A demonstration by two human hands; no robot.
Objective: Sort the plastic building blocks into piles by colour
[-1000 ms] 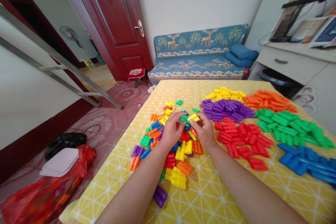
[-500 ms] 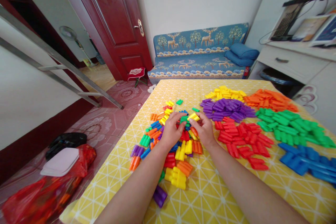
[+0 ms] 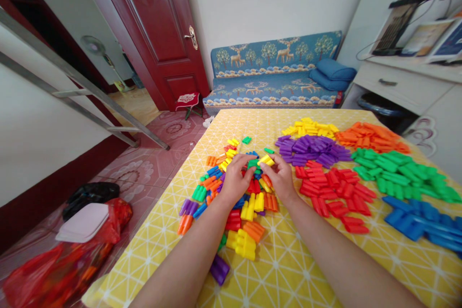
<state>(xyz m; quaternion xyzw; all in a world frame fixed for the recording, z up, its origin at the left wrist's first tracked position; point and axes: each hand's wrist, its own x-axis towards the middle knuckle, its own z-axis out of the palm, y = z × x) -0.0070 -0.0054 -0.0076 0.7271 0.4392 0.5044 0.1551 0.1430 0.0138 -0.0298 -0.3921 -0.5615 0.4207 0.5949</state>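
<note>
Between thumb and fingers, my right hand (image 3: 281,175) pinches a yellow plastic block (image 3: 266,160) made of joined tubes. Close beside it my left hand (image 3: 238,175) is closed at the fingertips on a green block (image 3: 253,164), partly hidden by the fingers. Both hands are over a mixed heap of coloured tube-shaped blocks. Around them lie a yellow block (image 3: 248,208), an orange block (image 3: 253,231) and a red block (image 3: 233,220). A purple block (image 3: 219,270) rests near my left forearm.
Sorted piles lie to the right: yellow (image 3: 310,128), purple (image 3: 312,150), orange (image 3: 371,137), red (image 3: 334,190), green (image 3: 404,173) and blue (image 3: 426,221). A yellow patterned cloth (image 3: 288,269) covers the table. Beyond stands a blue sofa (image 3: 270,84). Red bags (image 3: 54,269) lie on the floor at left.
</note>
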